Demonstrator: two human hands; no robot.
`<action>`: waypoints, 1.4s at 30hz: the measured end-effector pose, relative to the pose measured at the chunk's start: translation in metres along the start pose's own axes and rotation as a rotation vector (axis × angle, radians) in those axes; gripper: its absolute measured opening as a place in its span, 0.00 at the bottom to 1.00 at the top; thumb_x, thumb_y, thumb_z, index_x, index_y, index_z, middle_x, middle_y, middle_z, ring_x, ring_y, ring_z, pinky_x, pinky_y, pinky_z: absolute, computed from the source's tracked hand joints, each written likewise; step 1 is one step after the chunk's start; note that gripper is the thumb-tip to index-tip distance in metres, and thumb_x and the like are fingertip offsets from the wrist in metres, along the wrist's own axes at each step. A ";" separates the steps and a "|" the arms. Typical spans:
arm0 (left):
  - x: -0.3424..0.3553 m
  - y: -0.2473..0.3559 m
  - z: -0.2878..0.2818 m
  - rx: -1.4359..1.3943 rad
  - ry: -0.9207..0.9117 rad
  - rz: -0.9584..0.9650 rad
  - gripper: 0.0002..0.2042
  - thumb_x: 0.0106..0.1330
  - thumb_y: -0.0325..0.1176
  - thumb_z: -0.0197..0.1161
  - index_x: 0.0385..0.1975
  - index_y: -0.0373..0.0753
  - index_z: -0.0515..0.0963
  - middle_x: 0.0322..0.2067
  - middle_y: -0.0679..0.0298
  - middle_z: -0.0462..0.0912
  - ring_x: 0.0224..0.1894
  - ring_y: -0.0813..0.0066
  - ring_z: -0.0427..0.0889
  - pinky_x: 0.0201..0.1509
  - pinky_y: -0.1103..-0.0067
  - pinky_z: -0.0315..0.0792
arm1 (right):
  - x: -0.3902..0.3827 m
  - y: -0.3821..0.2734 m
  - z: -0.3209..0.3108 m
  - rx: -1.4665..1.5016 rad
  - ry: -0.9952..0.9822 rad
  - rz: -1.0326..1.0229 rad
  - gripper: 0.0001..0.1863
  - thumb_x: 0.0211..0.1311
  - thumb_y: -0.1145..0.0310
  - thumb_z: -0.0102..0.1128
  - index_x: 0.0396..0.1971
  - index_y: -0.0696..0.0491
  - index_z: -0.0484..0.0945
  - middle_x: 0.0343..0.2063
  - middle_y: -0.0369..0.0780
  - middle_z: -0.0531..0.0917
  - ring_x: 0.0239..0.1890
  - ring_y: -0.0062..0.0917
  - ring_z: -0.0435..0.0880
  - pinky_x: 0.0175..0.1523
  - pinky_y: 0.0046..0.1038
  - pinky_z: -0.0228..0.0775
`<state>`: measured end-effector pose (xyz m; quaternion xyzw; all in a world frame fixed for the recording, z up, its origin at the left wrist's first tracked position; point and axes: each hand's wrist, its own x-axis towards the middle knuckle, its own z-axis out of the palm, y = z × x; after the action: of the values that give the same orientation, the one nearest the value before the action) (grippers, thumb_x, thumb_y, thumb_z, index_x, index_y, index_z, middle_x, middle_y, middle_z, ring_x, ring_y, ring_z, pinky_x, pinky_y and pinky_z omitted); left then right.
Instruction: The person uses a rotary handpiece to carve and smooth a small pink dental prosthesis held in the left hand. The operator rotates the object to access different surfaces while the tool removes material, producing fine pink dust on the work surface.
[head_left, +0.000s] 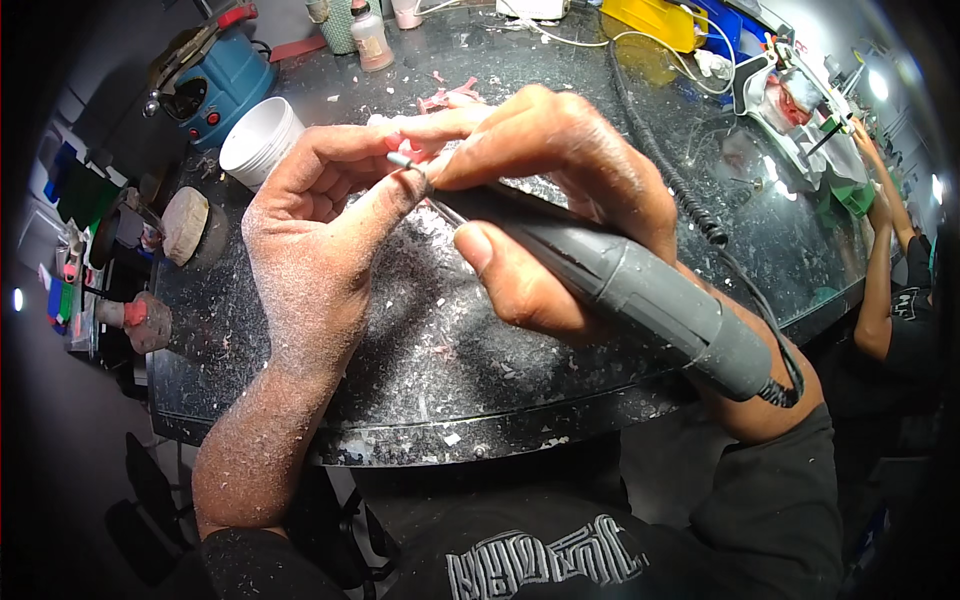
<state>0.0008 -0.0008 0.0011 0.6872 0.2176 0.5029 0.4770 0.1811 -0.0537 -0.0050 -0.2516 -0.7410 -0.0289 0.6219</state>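
Observation:
Between the thumb and fingers of my left hand [305, 250] is a small pink piece [404, 142], partly hidden, high in the middle of the view. My right hand [560, 150] grips a dark grey rotary handpiece [670, 320] from above and below, its coiled cord leaving the rear end. The handpiece's slim metal tip [405, 161] is at the pink piece, beside my left thumb; whether it touches cannot be made out. Pale dust coats both hands and my left forearm.
The dark worktable [420, 400] is strewn with powder and scraps. A white tub [245, 150], blue machine [225, 70] and pale round block [185, 225] stand left; bottles [370, 40] behind; a yellow tray [650, 20] back right. Another person's arms [872, 300] are at the right.

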 end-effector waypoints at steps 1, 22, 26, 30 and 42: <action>0.000 0.000 -0.001 0.004 -0.002 -0.005 0.10 0.63 0.19 0.67 0.42 0.33 0.79 0.39 0.63 0.85 0.44 0.79 0.83 0.53 0.81 0.76 | 0.001 -0.001 -0.001 -0.002 -0.012 -0.001 0.18 0.42 0.78 0.70 0.38 0.55 0.79 0.33 0.44 0.82 0.37 0.35 0.85 0.45 0.30 0.78; 0.003 -0.005 -0.001 -0.028 -0.054 0.108 0.13 0.63 0.18 0.65 0.48 0.33 0.79 0.44 0.63 0.83 0.49 0.77 0.81 0.58 0.79 0.73 | 0.002 -0.004 -0.003 -0.038 -0.028 0.035 0.19 0.44 0.76 0.69 0.40 0.54 0.79 0.32 0.42 0.82 0.35 0.33 0.85 0.43 0.28 0.78; 0.003 -0.005 -0.001 0.001 -0.021 0.097 0.13 0.62 0.18 0.65 0.47 0.34 0.79 0.43 0.64 0.83 0.47 0.79 0.81 0.55 0.81 0.73 | 0.001 -0.006 -0.002 -0.016 -0.046 0.049 0.20 0.43 0.76 0.70 0.41 0.54 0.79 0.32 0.42 0.81 0.34 0.34 0.85 0.42 0.28 0.77; 0.005 -0.007 -0.005 0.098 -0.011 0.137 0.14 0.61 0.19 0.66 0.46 0.36 0.80 0.43 0.66 0.84 0.47 0.81 0.79 0.51 0.82 0.70 | 0.004 -0.006 -0.003 -0.058 -0.052 0.014 0.20 0.42 0.77 0.70 0.40 0.54 0.79 0.32 0.43 0.80 0.33 0.36 0.84 0.41 0.29 0.77; 0.002 -0.005 -0.004 0.118 0.020 0.050 0.10 0.60 0.23 0.69 0.41 0.37 0.81 0.39 0.69 0.83 0.43 0.84 0.78 0.48 0.84 0.67 | 0.004 -0.005 -0.003 -0.041 -0.048 0.011 0.21 0.41 0.78 0.70 0.40 0.54 0.79 0.32 0.43 0.81 0.34 0.35 0.84 0.42 0.29 0.78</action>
<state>-0.0009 0.0051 -0.0022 0.7142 0.2345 0.5078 0.4209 0.1809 -0.0580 0.0007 -0.2692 -0.7534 -0.0347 0.5990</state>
